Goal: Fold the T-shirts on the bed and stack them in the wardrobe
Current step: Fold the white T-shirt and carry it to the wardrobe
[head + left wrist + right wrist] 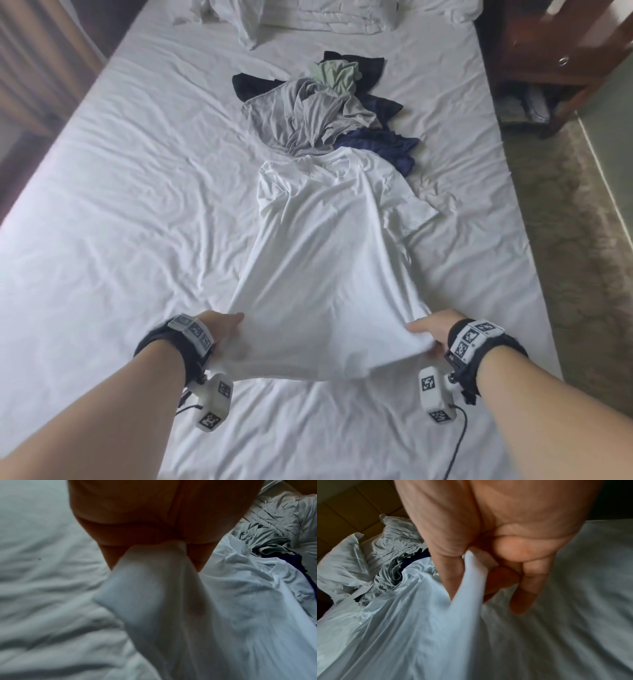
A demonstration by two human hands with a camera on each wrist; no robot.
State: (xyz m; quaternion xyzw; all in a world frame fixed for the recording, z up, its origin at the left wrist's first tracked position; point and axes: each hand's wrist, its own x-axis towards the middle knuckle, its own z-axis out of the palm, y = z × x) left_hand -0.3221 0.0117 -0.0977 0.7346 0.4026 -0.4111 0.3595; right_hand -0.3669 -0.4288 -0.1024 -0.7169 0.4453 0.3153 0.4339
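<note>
A white T-shirt (pixel 329 246) lies stretched lengthwise down the middle of the bed (pixel 120 205), collar at the far end. My left hand (pixel 224 329) pinches its left hem corner and my right hand (pixel 428 330) pinches the right hem corner, lifting the hem off the sheet. The left wrist view shows white T-shirt fabric (pixel 154 595) bunched between the left hand's (pixel 154 545) fingers. In the right wrist view my right hand's (pixel 471 574) thumb and fingers clamp the white T-shirt's edge (pixel 467 588). Beyond the collar sits a pile with a grey shirt (pixel 308 113), a green one (pixel 337 73) and dark blue ones (pixel 380 147).
White pillows (pixel 308 17) lie crumpled at the head of the bed. A dark wooden cabinet (pixel 555 41) stands off the bed's far right corner, on patterned carpet (pixel 582 222). A curtain (pixel 41 61) hangs on the left. Wrinkled sheet spreads on both sides of the shirt.
</note>
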